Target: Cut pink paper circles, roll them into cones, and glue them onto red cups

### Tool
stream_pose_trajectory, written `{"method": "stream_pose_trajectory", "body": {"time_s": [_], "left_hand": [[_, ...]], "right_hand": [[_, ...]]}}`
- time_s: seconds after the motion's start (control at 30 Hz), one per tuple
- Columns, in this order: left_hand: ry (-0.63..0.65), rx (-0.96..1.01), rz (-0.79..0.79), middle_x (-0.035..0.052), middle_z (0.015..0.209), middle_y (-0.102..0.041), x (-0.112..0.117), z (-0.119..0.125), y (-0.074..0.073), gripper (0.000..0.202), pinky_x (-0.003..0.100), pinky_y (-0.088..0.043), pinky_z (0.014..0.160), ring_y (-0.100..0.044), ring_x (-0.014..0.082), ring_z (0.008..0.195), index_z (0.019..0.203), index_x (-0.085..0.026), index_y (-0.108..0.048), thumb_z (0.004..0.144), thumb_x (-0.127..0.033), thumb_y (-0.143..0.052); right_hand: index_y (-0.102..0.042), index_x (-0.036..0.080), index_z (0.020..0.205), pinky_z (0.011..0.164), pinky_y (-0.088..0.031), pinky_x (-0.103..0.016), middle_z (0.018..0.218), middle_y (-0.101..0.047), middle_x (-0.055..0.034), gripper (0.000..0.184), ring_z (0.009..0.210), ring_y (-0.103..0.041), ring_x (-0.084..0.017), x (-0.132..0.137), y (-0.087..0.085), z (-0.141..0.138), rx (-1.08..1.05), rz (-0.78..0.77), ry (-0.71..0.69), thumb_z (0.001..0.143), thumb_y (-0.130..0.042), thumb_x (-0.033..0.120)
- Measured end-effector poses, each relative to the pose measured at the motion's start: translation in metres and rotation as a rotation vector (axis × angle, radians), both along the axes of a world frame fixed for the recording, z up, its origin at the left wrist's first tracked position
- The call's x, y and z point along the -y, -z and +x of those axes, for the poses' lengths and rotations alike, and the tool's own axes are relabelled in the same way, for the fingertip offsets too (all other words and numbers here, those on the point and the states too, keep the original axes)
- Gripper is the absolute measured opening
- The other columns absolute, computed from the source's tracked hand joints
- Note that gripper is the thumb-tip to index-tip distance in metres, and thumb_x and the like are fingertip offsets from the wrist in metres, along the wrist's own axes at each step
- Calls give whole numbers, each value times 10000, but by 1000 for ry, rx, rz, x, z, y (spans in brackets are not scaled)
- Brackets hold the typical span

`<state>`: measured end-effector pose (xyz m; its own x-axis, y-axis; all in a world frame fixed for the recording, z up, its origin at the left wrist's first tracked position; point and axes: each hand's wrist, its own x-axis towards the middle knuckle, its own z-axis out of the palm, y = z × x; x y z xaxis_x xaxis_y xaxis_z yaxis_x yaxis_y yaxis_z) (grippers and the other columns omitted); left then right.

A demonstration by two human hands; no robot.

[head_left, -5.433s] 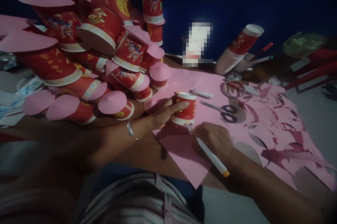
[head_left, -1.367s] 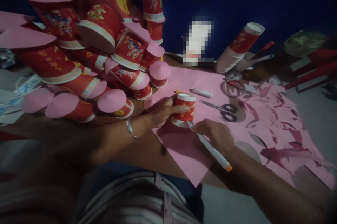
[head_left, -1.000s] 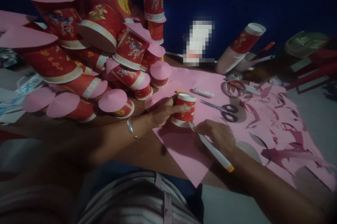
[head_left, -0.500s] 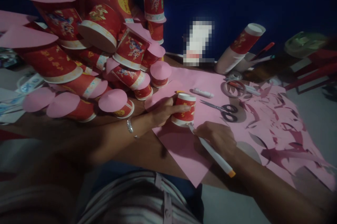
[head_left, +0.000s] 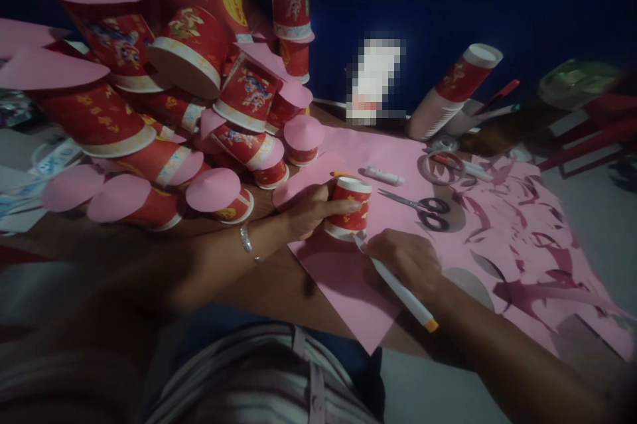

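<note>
A red paper cup (head_left: 349, 208) stands upside down on a sheet of pink paper (head_left: 348, 278). My left hand (head_left: 308, 208) is wrapped round the cup from the left and holds it down. My right hand (head_left: 405, 258) grips a white pen (head_left: 401, 291) with an orange end. The pen's tip touches the paper at the cup's rim, on the side nearest me.
A heap of red cups with pink paper cones (head_left: 164, 99) fills the left of the table. Scissors (head_left: 415, 205), a white glue stick (head_left: 383, 176), a tape roll (head_left: 440, 168) and pink offcuts (head_left: 522, 238) lie to the right. A stack of cups (head_left: 450, 92) leans at the back.
My right hand has slid the pen tip a little round the base of the cup. My left hand and the cup have stayed in place.
</note>
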<state>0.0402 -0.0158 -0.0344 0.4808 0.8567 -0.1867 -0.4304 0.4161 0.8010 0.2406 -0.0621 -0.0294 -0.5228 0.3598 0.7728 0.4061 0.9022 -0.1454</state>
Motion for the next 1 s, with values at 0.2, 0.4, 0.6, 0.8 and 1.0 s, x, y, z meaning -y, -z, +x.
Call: {"method": "stream_pose_trajectory", "body": {"time_s": [0.2, 0.4, 0.6, 0.8, 1.0], "left_hand": [[-3, -31, -1, 60, 986, -697, 0, 0, -1, 505, 365, -536, 840, -677, 200, 897, 1143, -164, -617, 719, -280, -866], [3, -51, 32, 60, 1012, -693, 0, 0, -1, 514, 367, -529, 855, -675, 196, 906, 1160, -169, -600, 730, -283, -859], [5, -45, 43, 61, 1019, -697, 0, -1, 1, 516, 367, -529, 862, -679, 198, 917, 1169, -169, -604, 733, -273, -858], [18, -45, 22, 60, 990, -716, 1, -1, -1, 489, 359, -525, 861, -686, 190, 889, 1148, -158, -629, 734, -274, -860], [19, -35, 3, 61, 989, -721, 1, -1, -1, 473, 367, -530, 871, -690, 193, 899, 1132, -157, -634, 734, -271, -863]], "right_hand": [[-609, 174, 985, 550, -464, -256, 712, -663, 5, 202, 582, -580, -125, 0, 2, -1, 20, -16, 1, 857, -649, 23], [-604, 168, 1017, 564, -504, -259, 767, -691, -11, 185, 612, -622, -131, -1, 1, 0, 28, -45, -37, 885, -642, 44], [-618, 154, 1013, 573, -529, -265, 774, -708, -22, 178, 634, -667, -149, -1, 2, 0, 18, -25, -15, 883, -675, 46], [-593, 176, 994, 525, -501, -242, 746, -699, -11, 174, 595, -653, -132, -4, -11, -2, 29, -29, -5, 906, -612, 27], [-592, 183, 961, 535, -509, -234, 749, -705, -3, 178, 593, -653, -125, -5, -9, -2, 8, -11, 35, 891, -667, 38]]}}
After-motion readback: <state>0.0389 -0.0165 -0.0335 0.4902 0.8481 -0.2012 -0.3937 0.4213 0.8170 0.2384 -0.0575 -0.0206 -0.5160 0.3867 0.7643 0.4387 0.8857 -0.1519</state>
